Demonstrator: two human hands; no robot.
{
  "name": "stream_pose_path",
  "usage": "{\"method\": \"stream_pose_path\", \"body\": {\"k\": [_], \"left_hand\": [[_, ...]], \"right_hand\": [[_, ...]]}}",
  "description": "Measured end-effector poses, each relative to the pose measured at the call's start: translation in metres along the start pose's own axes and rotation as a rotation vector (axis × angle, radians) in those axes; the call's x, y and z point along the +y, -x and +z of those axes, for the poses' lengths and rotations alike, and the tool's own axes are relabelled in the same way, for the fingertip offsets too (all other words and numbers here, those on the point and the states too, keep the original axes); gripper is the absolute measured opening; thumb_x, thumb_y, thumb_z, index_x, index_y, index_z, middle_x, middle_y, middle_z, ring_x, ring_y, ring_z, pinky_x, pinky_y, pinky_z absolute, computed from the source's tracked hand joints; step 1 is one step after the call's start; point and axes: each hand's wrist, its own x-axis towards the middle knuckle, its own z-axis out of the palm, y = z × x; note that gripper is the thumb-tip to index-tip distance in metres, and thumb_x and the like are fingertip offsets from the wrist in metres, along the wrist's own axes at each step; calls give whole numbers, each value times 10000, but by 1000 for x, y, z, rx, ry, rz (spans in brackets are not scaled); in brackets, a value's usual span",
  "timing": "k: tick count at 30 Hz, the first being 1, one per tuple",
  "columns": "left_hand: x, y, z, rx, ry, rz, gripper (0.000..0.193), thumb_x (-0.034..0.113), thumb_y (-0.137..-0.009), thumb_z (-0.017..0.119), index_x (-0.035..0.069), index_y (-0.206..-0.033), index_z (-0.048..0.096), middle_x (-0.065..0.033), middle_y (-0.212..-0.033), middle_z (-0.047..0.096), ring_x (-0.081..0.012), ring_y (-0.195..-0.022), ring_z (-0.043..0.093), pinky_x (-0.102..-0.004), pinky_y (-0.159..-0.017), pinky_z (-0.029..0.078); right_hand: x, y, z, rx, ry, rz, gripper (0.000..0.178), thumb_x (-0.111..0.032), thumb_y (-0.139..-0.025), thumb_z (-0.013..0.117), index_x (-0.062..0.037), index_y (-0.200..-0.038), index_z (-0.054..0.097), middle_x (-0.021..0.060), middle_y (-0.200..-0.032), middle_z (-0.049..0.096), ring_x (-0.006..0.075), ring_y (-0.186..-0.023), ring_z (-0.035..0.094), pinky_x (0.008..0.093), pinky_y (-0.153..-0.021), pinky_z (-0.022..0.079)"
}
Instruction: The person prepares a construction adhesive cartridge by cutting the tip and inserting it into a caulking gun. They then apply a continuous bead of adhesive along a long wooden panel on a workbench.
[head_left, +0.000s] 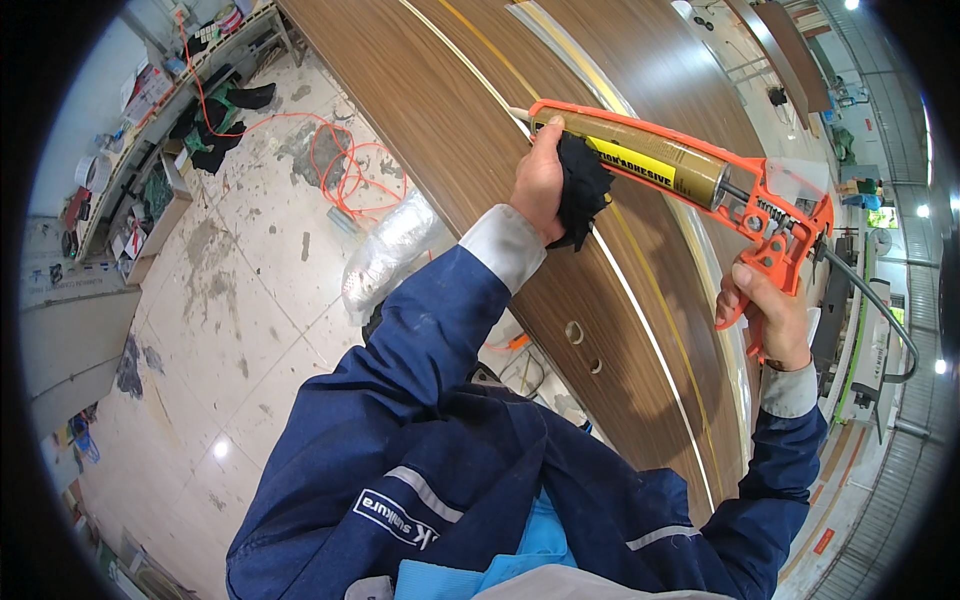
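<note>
Cartridge in orange caulking gun, right hand gripping handle; left hand clutching black cloth

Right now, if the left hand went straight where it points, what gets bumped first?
Probably the black cloth against the left hand, then the gold tube, though depth is unclear.

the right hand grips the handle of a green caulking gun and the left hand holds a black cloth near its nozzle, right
Not quite: the head view shows that the caulking gun is orange, not green. The right hand does grip its handle, and the left hand does hold a black cloth near its nozzle.
</note>
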Motion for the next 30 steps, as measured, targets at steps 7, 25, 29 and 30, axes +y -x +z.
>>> {"method": "stream_pose_path", "body": {"k": [7,25,29,30], "left_hand": [[-21,9,8,62,-15,-22,483,516,-1032,424,65,-1001,593,-110,-794,623,-253,-669,619,-417,-608,538],[-65,17,25,108,-46,-37,460,507,-1022,452,78,-1008,619,-102,-838,641,-264,-694,637,-447,-647,571],[-80,24,29,84,-36,-23,469,502,-1021,459,69,-1077,633,-113,-900,662,-266,-738,652,-457,-666,578],[-93,32,34,40,-31,-32,470,499,-1021,461,67,-1087,633,-112,-912,665,-264,-752,655,-452,-670,577]], "right_hand": [[12,14,-13,33,-21,-5,201,-184,-925,661,-1,-899,583,77,-685,581,184,-578,596,326,-533,528],[30,44,-45,54,-41,14,186,-188,-947,657,-16,-949,586,63,-682,565,169,-571,579,329,-530,523],[38,57,-61,41,-18,15,192,-192,-949,657,-17,-932,581,59,-666,557,167,-554,570,328,-516,518],[40,71,-68,41,-14,-4,195,-195,-949,657,-18,-921,581,58,-662,556,167,-549,569,327,-513,516]]}}
